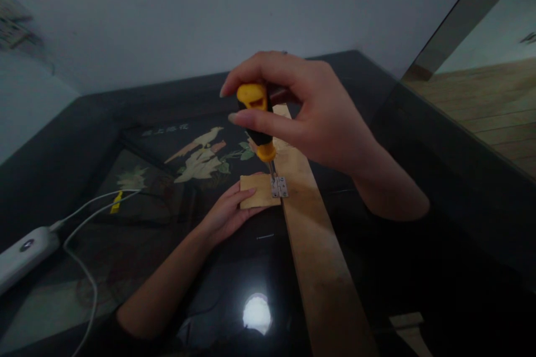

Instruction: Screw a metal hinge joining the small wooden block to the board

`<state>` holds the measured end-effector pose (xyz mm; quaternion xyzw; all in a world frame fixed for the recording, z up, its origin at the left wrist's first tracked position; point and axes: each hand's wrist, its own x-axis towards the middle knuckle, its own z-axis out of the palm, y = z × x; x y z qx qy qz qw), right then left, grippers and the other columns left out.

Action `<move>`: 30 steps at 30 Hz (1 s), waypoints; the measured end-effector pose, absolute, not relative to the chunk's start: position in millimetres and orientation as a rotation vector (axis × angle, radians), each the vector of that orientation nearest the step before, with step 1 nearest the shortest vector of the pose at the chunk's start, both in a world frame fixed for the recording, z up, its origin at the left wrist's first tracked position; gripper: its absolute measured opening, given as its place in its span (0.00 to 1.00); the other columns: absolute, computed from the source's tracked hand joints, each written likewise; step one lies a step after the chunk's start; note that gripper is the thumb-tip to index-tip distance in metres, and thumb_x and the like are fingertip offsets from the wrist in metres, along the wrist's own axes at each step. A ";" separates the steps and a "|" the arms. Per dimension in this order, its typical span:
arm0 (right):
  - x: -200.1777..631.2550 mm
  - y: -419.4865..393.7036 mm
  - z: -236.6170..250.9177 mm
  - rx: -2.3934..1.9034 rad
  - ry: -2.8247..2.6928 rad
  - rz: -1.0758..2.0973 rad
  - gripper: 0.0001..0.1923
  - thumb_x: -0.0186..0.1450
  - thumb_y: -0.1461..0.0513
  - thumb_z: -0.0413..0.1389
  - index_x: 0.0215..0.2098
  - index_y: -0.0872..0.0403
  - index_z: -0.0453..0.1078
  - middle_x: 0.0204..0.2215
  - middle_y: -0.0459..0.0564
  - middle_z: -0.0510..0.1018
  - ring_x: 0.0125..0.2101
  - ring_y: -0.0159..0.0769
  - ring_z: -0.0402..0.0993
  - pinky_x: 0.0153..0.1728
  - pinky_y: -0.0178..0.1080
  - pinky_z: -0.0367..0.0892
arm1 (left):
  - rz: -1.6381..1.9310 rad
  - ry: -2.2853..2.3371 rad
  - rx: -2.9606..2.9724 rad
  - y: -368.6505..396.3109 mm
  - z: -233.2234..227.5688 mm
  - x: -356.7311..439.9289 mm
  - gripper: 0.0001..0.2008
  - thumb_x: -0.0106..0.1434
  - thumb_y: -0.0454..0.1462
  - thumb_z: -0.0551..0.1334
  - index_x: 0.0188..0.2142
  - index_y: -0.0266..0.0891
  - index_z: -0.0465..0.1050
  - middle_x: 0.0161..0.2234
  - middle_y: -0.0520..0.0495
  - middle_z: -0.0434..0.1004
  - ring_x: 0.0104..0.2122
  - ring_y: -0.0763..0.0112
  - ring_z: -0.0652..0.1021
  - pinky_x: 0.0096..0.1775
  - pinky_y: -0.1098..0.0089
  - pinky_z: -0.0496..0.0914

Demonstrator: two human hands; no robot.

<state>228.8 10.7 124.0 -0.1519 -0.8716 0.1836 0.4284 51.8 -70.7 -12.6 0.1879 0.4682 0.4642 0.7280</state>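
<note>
At the far left edge I see a white power bank (23, 254) lying on the dark glass tabletop (419, 245), with white cables (86, 270) running from it across the glass; a small yellow tag (116, 202) sits on one of them. Under the glass further in there is an inlaid picture of birds and leaves (201, 156).

Moving toward the middle, my left hand (228, 213) lies flat on the table, fingers pressed together against the near edge and top of a small wooden block (259, 189), pinning it down. The block butts against the left side of a long wooden slat (318, 251) that runs from the far side toward me. A small metal hinge (279, 187) bridges the joint between block and slat.

Above it, my right hand (310, 117) is clamped around the black-and-yellow handle of a screwdriver (257, 122), thumb and fingers wrapped tight. The tool stands nearly upright, its tip down on the hinge's left leaf.

A lamp reflection (257, 313) glares on the glass near me.
</note>
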 end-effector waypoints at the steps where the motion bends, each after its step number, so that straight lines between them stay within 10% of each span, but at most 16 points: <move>1: 227.7 10.9 122.7 -0.387 -2.161 0.412 0.12 0.68 0.62 0.57 0.47 0.62 0.73 0.41 0.48 0.76 0.41 0.29 0.70 0.45 0.34 0.70 | 1.019 1.035 0.415 -70.6 -12.3 52.0 0.29 0.62 0.27 0.61 0.63 0.36 0.64 0.54 0.37 0.77 0.53 0.56 0.78 0.56 0.59 0.73; 7: 235.0 14.0 126.2 -0.325 -2.272 0.698 0.23 0.70 0.62 0.47 0.62 0.60 0.63 0.55 0.50 0.74 0.52 0.35 0.71 0.50 0.37 0.69 | 1.017 1.046 0.413 -70.9 -13.2 51.3 0.29 0.62 0.27 0.61 0.63 0.37 0.63 0.55 0.37 0.76 0.53 0.56 0.78 0.56 0.58 0.72; 14: 229.1 11.2 126.1 -0.360 -2.212 0.530 0.13 0.68 0.61 0.55 0.48 0.61 0.71 0.45 0.50 0.77 0.44 0.31 0.72 0.47 0.34 0.68 | 1.016 1.054 0.423 -71.0 -11.9 52.2 0.29 0.62 0.27 0.61 0.63 0.36 0.63 0.55 0.37 0.76 0.53 0.56 0.78 0.57 0.57 0.72; 21: 234.7 14.3 127.5 -0.335 -2.349 0.623 0.21 0.72 0.61 0.46 0.62 0.59 0.62 0.57 0.51 0.72 0.51 0.30 0.70 0.50 0.34 0.66 | 1.019 1.028 0.424 -71.1 -13.4 51.8 0.30 0.62 0.27 0.61 0.64 0.36 0.63 0.55 0.37 0.76 0.54 0.55 0.77 0.58 0.58 0.71; 30: 225.8 13.5 121.5 -0.331 -2.271 0.426 0.18 0.70 0.57 0.54 0.53 0.60 0.69 0.48 0.52 0.76 0.46 0.31 0.70 0.49 0.34 0.66 | 1.026 1.025 0.420 -71.5 -13.8 50.9 0.31 0.63 0.27 0.61 0.65 0.37 0.62 0.55 0.37 0.76 0.53 0.56 0.78 0.57 0.58 0.72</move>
